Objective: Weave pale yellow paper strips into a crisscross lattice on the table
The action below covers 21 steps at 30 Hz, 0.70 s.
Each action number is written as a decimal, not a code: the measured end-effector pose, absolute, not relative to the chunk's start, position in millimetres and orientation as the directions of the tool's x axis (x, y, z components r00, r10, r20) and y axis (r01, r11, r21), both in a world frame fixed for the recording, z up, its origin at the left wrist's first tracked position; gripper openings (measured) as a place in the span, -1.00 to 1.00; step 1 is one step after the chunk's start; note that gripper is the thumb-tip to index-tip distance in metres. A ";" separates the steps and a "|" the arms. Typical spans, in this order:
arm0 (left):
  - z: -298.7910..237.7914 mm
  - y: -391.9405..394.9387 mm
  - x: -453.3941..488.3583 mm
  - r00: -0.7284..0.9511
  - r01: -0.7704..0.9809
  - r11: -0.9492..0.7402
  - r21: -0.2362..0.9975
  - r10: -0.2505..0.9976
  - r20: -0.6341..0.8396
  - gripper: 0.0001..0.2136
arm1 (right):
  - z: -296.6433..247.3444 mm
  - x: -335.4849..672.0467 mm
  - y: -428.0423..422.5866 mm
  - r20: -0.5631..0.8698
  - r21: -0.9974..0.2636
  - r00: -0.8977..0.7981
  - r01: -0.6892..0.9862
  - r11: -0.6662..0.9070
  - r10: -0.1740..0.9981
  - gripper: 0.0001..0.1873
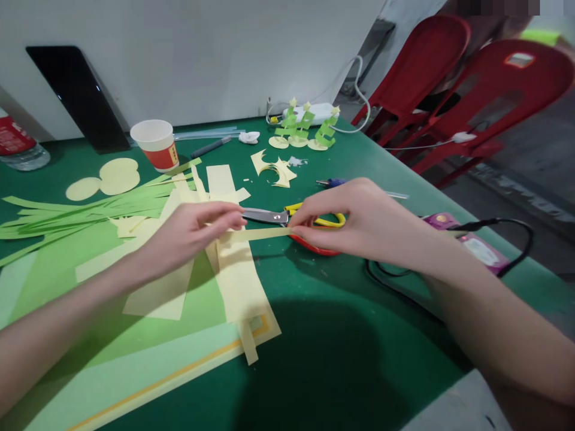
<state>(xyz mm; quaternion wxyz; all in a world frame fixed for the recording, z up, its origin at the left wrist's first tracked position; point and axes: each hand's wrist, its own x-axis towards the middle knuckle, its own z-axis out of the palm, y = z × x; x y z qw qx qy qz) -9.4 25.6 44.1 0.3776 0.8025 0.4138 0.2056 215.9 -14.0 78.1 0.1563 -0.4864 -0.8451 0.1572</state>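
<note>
A thin pale yellow paper strip point(260, 234) is stretched between both hands above the green table point(341, 335). My left hand point(188, 233) pinches its left end with closed fingers. My right hand point(359, 221) pinches its right end. Just behind the strip lie scissors point(287, 216) with yellow and red handles, partly hidden under my right hand. Below the strip lie pale yellow paper pieces point(233, 275) on green sheets point(112, 335).
Cut green strips point(67, 218) and yellow paper circles point(112, 176) lie at the left. A paper cup point(155, 143), a pen point(211, 145) and small green paper trees point(303, 129) stand farther back. A pink glue gun point(467, 242) with a black cord rests at the right. Red chairs point(471, 78) stand beyond the table.
</note>
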 end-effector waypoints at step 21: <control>46.6 -11.9 0.0 0.676 0.498 -0.719 0.484 0.672 0.303 -0.86 | 40.1 186.1 -22.9 0.504 -0.540 -0.432 0.519 0.663 0.748 -0.90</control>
